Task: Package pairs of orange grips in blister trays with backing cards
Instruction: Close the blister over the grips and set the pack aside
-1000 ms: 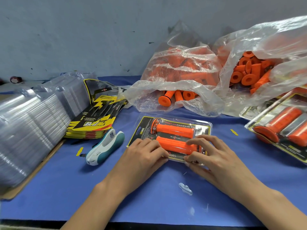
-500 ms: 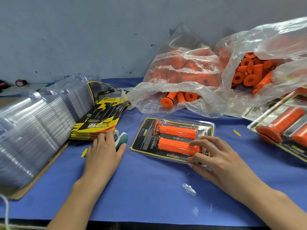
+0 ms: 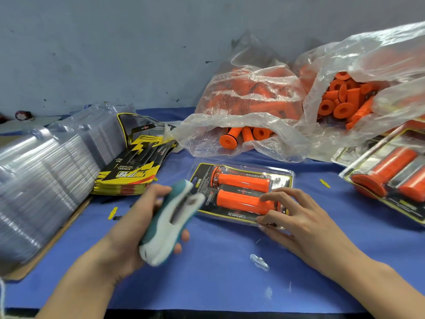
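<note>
A blister pack (image 3: 243,194) with two orange grips and a black-and-yellow backing card lies on the blue table (image 3: 218,284) in the middle. My right hand (image 3: 296,217) rests on its near right corner, with the fingers on the front grip and the thumb at the pack's edge. My left hand (image 3: 140,226) grips a teal and white stapler (image 3: 170,222), held above the table just left of the pack. The stapler is blurred by motion.
Clear empty blister trays (image 3: 39,185) are stacked at the left, beside a pile of yellow-black backing cards (image 3: 133,173). Two plastic bags of loose orange grips (image 3: 250,111) (image 3: 358,93) lie behind. Finished packs (image 3: 391,178) sit at the right. A small clear plastic scrap (image 3: 259,262) lies in front.
My left hand left the pack, reached to the stapler beside the cards, picked it up and brought it toward the pack. My right hand stayed on the pack.
</note>
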